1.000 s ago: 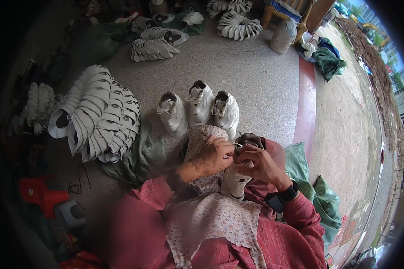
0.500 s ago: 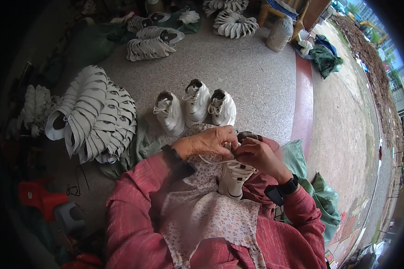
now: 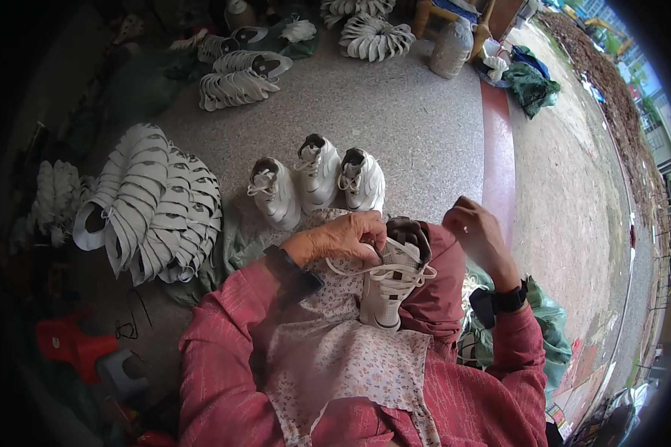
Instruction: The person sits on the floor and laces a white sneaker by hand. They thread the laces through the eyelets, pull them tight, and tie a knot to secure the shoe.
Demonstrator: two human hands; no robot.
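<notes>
A white sneaker (image 3: pixel 387 298) rests on my lap, toe toward me, its dark-lined collar facing away. My left hand (image 3: pixel 343 237) is at its left upper edge, thumb and fingers closed on the white shoelace (image 3: pixel 343 270), which loops out below the hand. More lace crosses the front of the sneaker and forms a small loop on its right. My right hand (image 3: pixel 479 237) is raised to the right, apart from the sneaker, with curled fingers; what they hold, if anything, cannot be made out. Three laced white sneakers (image 3: pixel 317 175) stand on the floor beyond my knees.
Large stacks of white shoe uppers (image 3: pixel 149 205) lie at the left, with more bundles (image 3: pixel 376 37) farther back. A red stool (image 3: pixel 74 346) stands lower left. Green sacking (image 3: pixel 548 328) lies by my right arm. A plastic jug (image 3: pixel 451 51) is near a wooden chair at the back.
My right hand has left the sneaker's laces and moved right and up. My left hand remains at the sneaker. The view has shifted slightly.
</notes>
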